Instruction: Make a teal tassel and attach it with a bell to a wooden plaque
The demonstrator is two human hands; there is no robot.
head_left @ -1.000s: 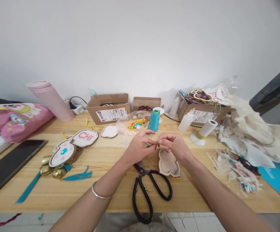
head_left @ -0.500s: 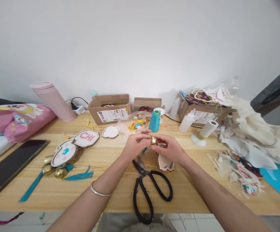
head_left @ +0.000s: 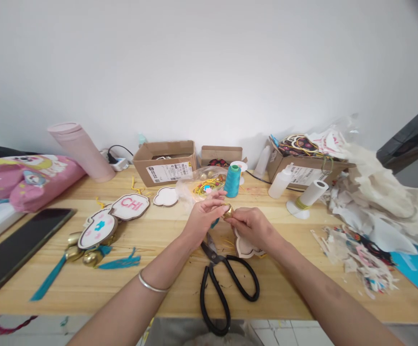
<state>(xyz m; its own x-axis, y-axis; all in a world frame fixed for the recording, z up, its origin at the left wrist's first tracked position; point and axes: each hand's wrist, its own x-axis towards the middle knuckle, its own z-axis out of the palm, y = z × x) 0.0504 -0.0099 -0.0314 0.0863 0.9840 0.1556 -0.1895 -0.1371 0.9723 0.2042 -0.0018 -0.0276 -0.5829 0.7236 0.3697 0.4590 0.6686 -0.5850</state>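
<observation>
Between my hands is a small gold bell, held over the middle of the table. My left hand pinches it from the left, with a bit of teal tassel showing under the fingers. The fingertips of my right hand are closed at the bell's right side; what exactly they grip is too small to make out. Below lie black-handled scissors, blades pointing away from me. A cloud-shaped cream piece lies partly hidden under my right hand. Beyond stands a cone of teal thread.
To the left are decorated cloud pieces with bells and teal tassels, and a phone. Cardboard boxes line the wall. Right are a squeeze bottle, a white roll, fabric scraps and cream cloth.
My right hand has turned, its fingers curling closer together by the bell. The bell has tilted slightly in my left fingers. The view has shifted a little.
</observation>
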